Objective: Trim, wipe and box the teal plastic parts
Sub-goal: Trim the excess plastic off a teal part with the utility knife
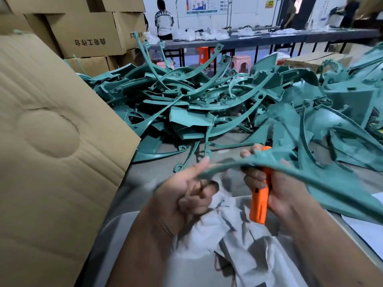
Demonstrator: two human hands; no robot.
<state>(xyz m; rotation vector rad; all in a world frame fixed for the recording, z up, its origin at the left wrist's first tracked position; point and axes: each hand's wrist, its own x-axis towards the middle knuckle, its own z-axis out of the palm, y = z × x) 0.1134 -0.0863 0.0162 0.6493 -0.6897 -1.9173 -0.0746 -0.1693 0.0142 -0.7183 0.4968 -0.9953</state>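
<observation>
A large open cardboard box [51,141] fills the left side, its flap leaning toward the viewer; this looks like the place where finished parts go. More closed boxes [83,34] are stacked behind it.

Just right of the flap, low in the view, the person's left hand [186,193] has its lower fingers curled around a bunched white cloth [223,224], while the thumb and forefinger pinch the near tip of a long, curved teal plastic part [290,172]. The cloth trails down over the person's lap.

Moving right, the right hand [275,187] is wrapped around an orange utility knife [260,199], held upright, and the same hand also steadies the middle of the part. The blade is hidden behind the plastic, so whether it touches the edge cannot be told.

The step in hand seems to be trimming — or the turn from trimming to wiping, since knife and cloth are both ready. The next move likely calls for drawing the part's edge past the blade with the fingers kept out of its path, then rubbing the surface with the cloth.

The part is a thin, matte teal strip, narrow at the left and widening into a broad panel that runs off the lower right. It looks flexible and light.

Behind the hands, a big tangled heap of teal parts [207,104] covers the grey table [149,168] — much work appears to remain.
</observation>
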